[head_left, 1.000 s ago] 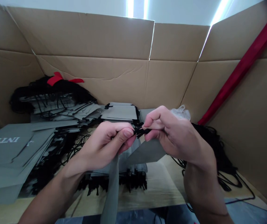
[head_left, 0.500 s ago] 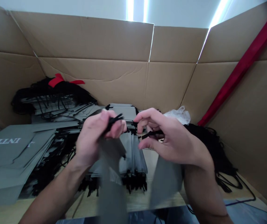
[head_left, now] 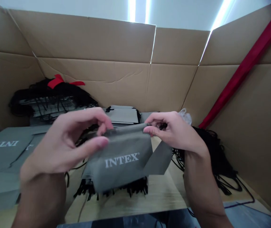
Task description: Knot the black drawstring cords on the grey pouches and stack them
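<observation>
A grey pouch [head_left: 123,161] with white INTEX lettering hangs between my hands, its top edge drawn nearly level. My left hand [head_left: 71,139] is around its upper left corner, thumb in front and fingers curled at the top edge; the exact contact there is partly hidden. My right hand [head_left: 173,129] pinches the upper right corner, where a bit of black cord shows in the fingers. Below that hand hangs a second grey pouch [head_left: 161,158], its top hidden. Behind and below the lettered pouch, black cord ends [head_left: 135,186] stick out from a stack of pouches.
Grey INTEX pouches [head_left: 0,155] lie stacked at the left. Behind them rises a pile of black cords [head_left: 38,88] with a red strip. More grey pouches [head_left: 123,114] sit at the back. Black cords [head_left: 208,152] lie at the right. Cardboard walls [head_left: 97,69] surround the table [head_left: 163,196].
The lettered pouch has swung up from hanging under my left hand to spread between both hands. My left hand has turned and moved left; the black cord ends no longer show in it.
</observation>
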A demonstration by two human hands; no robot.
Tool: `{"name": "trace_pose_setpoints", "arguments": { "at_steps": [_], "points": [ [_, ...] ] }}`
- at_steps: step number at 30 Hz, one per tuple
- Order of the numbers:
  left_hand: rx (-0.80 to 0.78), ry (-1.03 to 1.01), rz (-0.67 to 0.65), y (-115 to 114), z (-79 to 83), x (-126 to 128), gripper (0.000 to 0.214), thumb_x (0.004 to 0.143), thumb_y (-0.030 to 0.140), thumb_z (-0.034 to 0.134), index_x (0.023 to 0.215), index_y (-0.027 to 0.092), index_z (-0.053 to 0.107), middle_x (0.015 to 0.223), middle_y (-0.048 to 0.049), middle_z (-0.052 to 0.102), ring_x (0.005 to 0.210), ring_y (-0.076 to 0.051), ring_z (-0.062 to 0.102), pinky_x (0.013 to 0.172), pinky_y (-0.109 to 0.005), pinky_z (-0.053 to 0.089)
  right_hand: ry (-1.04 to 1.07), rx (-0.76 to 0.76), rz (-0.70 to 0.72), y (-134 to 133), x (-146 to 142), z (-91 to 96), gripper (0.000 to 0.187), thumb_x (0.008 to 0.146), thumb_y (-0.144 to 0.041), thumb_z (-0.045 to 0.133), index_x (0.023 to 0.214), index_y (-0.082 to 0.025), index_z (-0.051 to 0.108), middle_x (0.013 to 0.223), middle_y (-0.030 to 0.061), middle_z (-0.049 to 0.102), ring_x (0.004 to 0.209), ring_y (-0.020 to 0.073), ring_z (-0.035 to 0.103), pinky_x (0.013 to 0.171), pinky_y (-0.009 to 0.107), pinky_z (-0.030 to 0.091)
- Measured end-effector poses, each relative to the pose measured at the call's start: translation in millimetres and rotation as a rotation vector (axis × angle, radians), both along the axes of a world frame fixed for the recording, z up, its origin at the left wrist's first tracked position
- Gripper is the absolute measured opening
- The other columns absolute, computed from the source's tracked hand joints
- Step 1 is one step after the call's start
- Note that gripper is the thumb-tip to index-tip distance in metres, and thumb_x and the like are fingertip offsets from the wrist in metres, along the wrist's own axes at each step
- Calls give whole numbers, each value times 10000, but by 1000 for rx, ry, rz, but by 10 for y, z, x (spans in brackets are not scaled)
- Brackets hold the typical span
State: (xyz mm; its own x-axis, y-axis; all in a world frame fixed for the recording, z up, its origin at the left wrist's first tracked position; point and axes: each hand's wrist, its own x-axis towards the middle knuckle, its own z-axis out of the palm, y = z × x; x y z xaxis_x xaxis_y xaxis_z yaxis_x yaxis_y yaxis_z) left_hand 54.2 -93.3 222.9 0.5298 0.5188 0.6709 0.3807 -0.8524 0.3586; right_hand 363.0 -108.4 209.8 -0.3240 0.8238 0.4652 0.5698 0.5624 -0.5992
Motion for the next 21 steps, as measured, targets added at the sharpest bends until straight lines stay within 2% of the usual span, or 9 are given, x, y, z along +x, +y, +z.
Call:
{"name": "trace_pose_setpoints", "arguments": {
  "at_steps": [1, 3, 5, 7, 9, 13, 16, 19, 21],
  "points": [
    [55, 71, 60, -20, -26, 60, 255, 1000, 467, 747, 1126, 248, 714, 1057, -44, 740, 983, -216, 696, 829, -341, 569, 6, 48, 7, -22, -6, 2, 151, 965, -314, 852, 908, -187, 792, 744, -37, 732, 657, 87, 585, 601, 213, 412],
    [178, 163, 113, -54, -120, 223, 354, 1001, 370, 754, 1320, 239, 676, 1269, -67, 742, 1191, -250, 686, 1002, -367, 559, 11, 144, 74, -51, -56, -20, 136, 953, -295, 872, 908, -181, 813, 792, -26, 756, 670, 81, 586, 620, 209, 425],
    [99, 169, 11, -57, -239, 394, 328, 1063, 304, 661, 1386, 250, 648, 1285, -43, 765, 1167, -207, 730, 980, -309, 579, 40, 198, 174, -65, -125, -56, 105, 965, -268, 861, 973, -172, 817, 823, -19, 768, 648, 72, 573, 626, 206, 441],
    [-1, 92, -80, -32, -337, 524, 262, 1092, 229, 584, 1336, 260, 672, 1140, -2, 797, 997, -153, 766, 819, -240, 579, 109, 223, 239, -74, -178, -82, 139, 957, -235, 862, 1057, -168, 792, 810, -26, 748, 610, 67, 539, 603, 205, 442],
    [-39, 24, -101, -8, -386, 595, 229, 1091, 209, 579, 1284, 247, 697, 997, 15, 788, 850, -132, 749, 703, -224, 539, 175, 255, 234, -82, -201, -88, 175, 950, -199, 856, 1092, -175, 757, 811, -36, 718, 599, 64, 520, 581, 202, 435],
    [-70, 4, -90, -31, -370, 617, 191, 1111, 261, 569, 1235, 206, 703, 957, -8, 768, 819, -143, 715, 733, -252, 527, 194, 360, 160, -94, -196, -66, 44, 999, -159, 776, 1013, -187, 745, 855, -35, 699, 652, 60, 547, 629, 200, 459],
    [-76, -28, -97, -73, -346, 617, 172, 1121, 267, 550, 1126, 184, 701, 908, -5, 742, 751, -124, 647, 701, -251, 489, 185, 356, 142, -104, -201, -65, 32, 1010, -172, 761, 1002, -194, 740, 855, -29, 686, 678, 75, 577, 633, 213, 474],
    [-84, -59, -99, -92, -337, 624, 173, 1123, 250, 551, 1048, 175, 687, 814, 19, 669, 704, -106, 593, 656, -242, 449, 285, 328, 102, -124, -217, -76, 126, 979, -177, 801, 1036, -207, 694, 902, -23, 691, 670, 81, 577, 591, 224, 464],
    [-70, -83, -124, -95, -330, 629, 179, 1128, 211, 533, 1017, 183, 671, 772, 41, 610, 675, -91, 546, 639, -229, 430, 298, 364, 98, -144, -226, -75, 196, 928, -161, 854, 1008, -211, 683, 897, -28, 692, 661, 82, 555, 599, 233, 468]
  ]
}}
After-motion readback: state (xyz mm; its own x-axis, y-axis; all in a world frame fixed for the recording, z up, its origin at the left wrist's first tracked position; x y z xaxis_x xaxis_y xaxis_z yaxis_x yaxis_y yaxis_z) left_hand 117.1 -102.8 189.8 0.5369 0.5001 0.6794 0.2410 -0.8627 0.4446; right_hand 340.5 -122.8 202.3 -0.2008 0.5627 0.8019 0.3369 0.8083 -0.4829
